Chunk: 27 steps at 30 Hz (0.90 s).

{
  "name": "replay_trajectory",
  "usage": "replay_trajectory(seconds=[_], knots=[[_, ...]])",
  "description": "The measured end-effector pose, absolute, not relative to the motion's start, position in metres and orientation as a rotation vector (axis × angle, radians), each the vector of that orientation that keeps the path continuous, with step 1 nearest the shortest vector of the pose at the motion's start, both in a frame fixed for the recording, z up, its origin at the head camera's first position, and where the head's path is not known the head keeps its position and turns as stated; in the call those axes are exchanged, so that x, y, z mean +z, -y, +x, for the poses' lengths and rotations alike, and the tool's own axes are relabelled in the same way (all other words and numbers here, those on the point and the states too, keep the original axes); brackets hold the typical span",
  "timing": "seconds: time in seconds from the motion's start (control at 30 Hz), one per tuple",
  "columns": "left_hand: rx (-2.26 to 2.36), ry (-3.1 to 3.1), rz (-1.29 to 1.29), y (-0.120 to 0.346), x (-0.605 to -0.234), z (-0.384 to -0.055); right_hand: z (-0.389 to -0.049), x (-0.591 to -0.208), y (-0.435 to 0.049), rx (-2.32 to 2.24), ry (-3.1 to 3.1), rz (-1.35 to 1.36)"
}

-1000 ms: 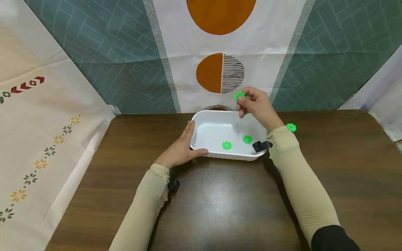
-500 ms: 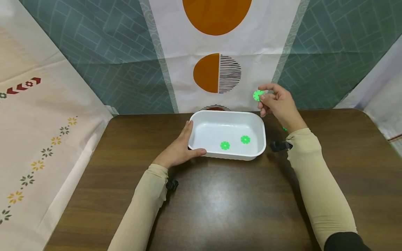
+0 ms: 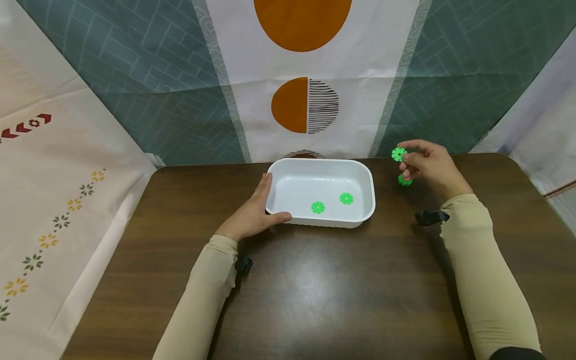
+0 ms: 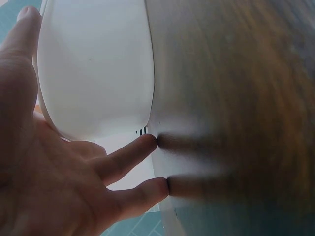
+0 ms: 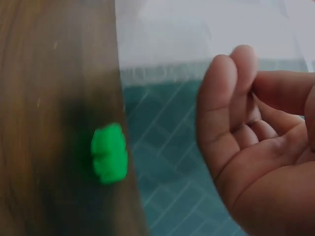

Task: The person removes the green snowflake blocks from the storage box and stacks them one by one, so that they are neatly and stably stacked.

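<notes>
A white plastic tray [image 3: 321, 223] sits on the table, with two green notched discs inside, one at front centre [image 3: 318, 207] and one further right [image 3: 346, 198]. My left hand [image 3: 247, 217] rests against the tray's left end, thumb along the front rim; in the left wrist view its fingers are spread and two fingertips touch the tabletop. My right hand [image 3: 434, 170] pinches another green notched disc [image 3: 398, 154] by thumb and forefinger, right of the tray. Just below it, one more disc [image 3: 405, 181] lies on the table. In the right wrist view the pinched disc is hidden.
The brown wooden table [image 3: 288, 290] ends at a back edge just behind the tray. A patterned cloth [image 3: 306, 60] hangs behind it, and a pale flowered cloth [image 3: 67, 175] hangs at the left.
My right hand has moved right with the disc, from over the tray to beside the disc on the table. The left hand stays at the tray; the head view has shifted slightly.
</notes>
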<state>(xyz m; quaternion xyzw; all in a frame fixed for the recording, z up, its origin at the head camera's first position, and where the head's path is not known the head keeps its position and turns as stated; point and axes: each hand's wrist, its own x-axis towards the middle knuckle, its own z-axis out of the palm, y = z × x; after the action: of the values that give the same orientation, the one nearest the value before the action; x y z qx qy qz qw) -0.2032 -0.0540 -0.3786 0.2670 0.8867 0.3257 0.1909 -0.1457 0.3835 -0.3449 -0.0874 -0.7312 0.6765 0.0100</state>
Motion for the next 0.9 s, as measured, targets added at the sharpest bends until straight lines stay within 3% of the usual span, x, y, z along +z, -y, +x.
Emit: replay_trajectory(seconds=[0.33,0.9], knots=[[0.909,-2.496,0.752,0.054,-0.377,-0.203,-0.145,-0.368,-0.415,1.988,2.697,-0.398],[0.899,-2.510,0.772,0.054,-0.378,-0.204,-0.146,-0.380,-0.429,1.987,2.726,-0.461]])
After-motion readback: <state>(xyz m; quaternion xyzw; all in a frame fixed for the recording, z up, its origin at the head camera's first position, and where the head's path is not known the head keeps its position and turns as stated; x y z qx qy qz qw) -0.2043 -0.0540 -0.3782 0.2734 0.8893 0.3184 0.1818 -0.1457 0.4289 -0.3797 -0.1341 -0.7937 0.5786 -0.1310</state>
